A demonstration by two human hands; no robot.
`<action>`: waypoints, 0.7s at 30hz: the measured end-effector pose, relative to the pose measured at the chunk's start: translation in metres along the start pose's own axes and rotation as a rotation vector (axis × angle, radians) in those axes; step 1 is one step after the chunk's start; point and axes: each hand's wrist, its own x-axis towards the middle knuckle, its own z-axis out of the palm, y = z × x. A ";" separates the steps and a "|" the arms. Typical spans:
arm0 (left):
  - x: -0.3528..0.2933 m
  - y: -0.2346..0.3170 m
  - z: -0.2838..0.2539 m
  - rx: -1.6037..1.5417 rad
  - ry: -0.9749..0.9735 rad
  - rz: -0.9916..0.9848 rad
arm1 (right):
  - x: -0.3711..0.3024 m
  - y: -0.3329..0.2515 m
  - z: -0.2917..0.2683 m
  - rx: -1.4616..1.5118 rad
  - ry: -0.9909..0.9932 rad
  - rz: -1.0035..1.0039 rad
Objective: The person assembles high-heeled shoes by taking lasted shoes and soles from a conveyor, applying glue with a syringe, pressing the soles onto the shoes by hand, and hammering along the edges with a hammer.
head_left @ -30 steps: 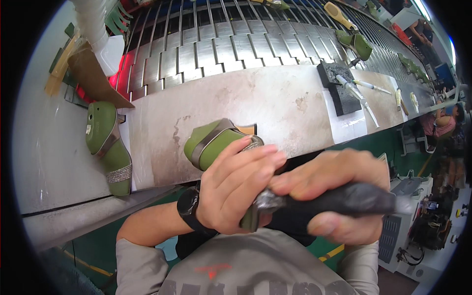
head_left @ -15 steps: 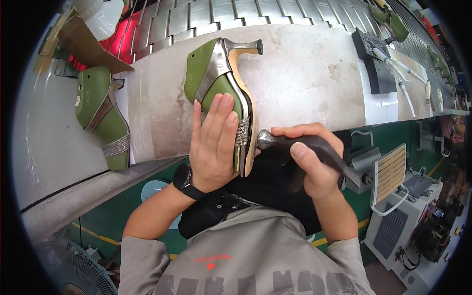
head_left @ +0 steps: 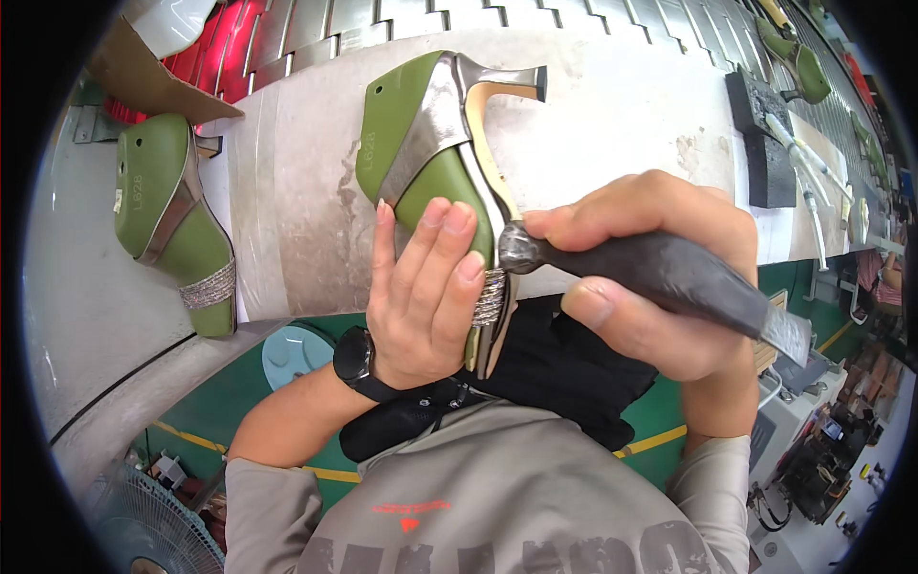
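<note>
Green shoe [head_left: 445, 177] in straight-fingered left hand [head_left: 418, 311]

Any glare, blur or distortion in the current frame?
Head view: glare washes out the worktop beside the green heeled shoe; head view: the fisheye bends straight edges, corners go black; head view: the dark-handled tool looks fairly sharp.

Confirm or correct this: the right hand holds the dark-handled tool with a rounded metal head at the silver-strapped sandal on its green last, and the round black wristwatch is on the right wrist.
Wrong wrist: the head view shows the round black wristwatch on the left wrist. The right hand does hold the dark-handled tool at the silver-strapped sandal.
</note>
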 end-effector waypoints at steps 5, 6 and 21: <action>0.004 0.002 -0.002 -0.031 -0.059 -0.013 | -0.005 0.014 0.005 -0.089 -0.005 -0.199; 0.003 0.002 -0.003 -0.033 -0.058 -0.008 | -0.009 0.017 0.009 -0.081 0.032 -0.240; 0.003 -0.002 -0.004 0.030 -0.078 0.067 | -0.063 0.013 0.071 0.134 0.348 -0.117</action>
